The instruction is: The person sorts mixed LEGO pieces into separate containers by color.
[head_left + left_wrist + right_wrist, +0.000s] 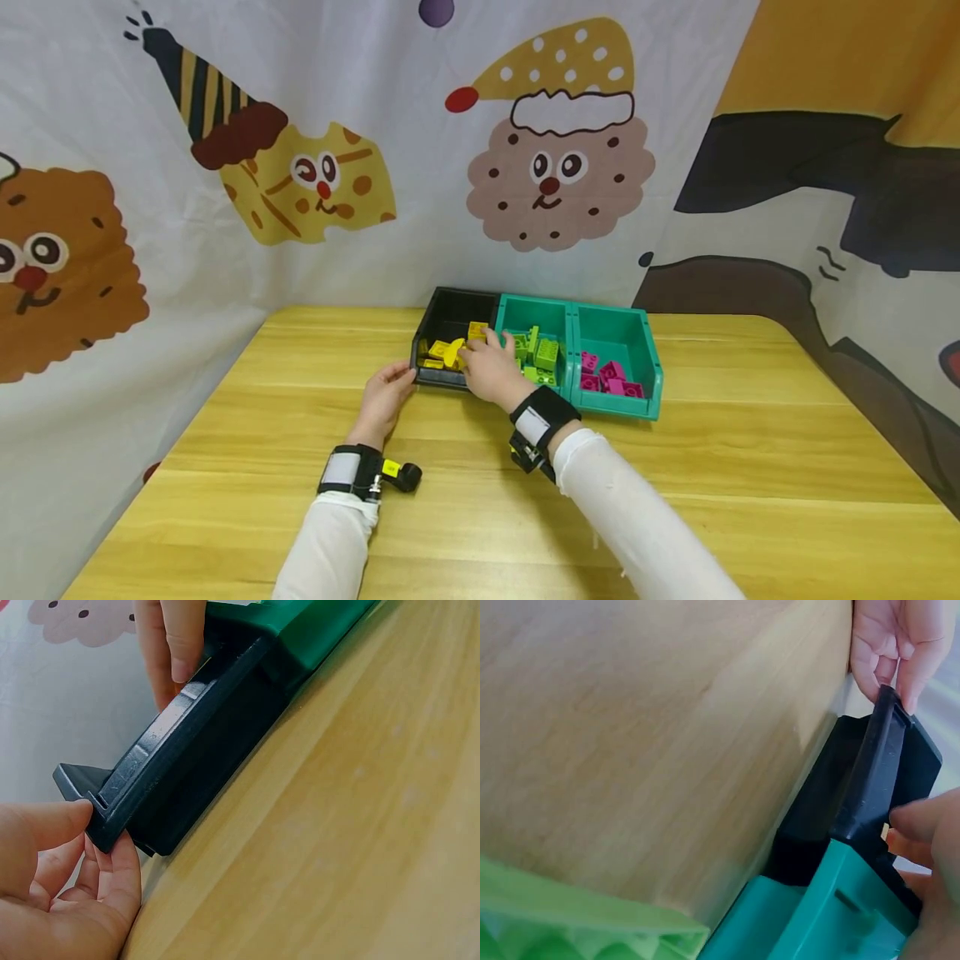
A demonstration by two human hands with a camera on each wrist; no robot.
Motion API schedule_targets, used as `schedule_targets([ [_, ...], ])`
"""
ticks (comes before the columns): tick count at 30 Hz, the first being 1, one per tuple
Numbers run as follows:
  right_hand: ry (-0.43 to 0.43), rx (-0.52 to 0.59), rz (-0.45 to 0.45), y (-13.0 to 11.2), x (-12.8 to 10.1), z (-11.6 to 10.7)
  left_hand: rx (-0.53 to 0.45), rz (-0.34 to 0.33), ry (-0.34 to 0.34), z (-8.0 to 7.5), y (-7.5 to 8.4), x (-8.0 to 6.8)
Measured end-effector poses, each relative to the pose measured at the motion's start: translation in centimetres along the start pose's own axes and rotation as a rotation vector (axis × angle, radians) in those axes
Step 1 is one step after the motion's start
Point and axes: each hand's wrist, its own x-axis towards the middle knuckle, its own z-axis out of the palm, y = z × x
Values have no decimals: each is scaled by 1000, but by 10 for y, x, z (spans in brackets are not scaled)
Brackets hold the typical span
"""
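My left hand (385, 400) pinches the front left corner of a black bin (202, 727), thumb on top and fingers beneath. Inside this bin lie several yellow toy bricks (439, 350). My right hand (495, 367) reaches over the bin's front right side, fingers down among the bricks. A bright yellow brick (453, 353) sits right at its fingertips, and I cannot tell whether they grip it. In the right wrist view the thumb (919, 816) lies at the black rim, with the fingers partly hidden behind it.
Joined to the black bin's right are two teal bins, one with several lime green bricks (546, 354), the other with several magenta bricks (612, 373). All stand near the back of a wooden table (465, 517). Behind hangs a printed cloth (420, 258).
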Motion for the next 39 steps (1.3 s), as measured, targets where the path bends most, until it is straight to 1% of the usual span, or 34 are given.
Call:
schedule_targets([
  [4,-7,61,-20,5,-1,-6,-1,4,-3,0,1,0],
  [7,28,178,-22,15,-4,-16,4,4,-3,0,2,0],
  [11,98,343,9,32,-11,-37,8,-2,-5,1,3,1],
  [13,125,407,22,41,-16,-44,7,4,-8,1,3,1],
  [15,136,467,29,48,-23,-49,4,9,-8,0,3,1],
  [18,128,535,32,54,-35,-50,-1,13,-3,-2,3,1],
  [22,127,577,44,56,-52,-46,-6,7,-4,-4,2,0],
  [28,139,604,66,55,-75,-45,-6,8,-5,-3,0,1],
  [34,106,596,97,57,-95,-43,19,-1,-11,-1,2,2],
  [39,88,583,139,65,-111,-38,21,-7,-11,-1,1,1],
])
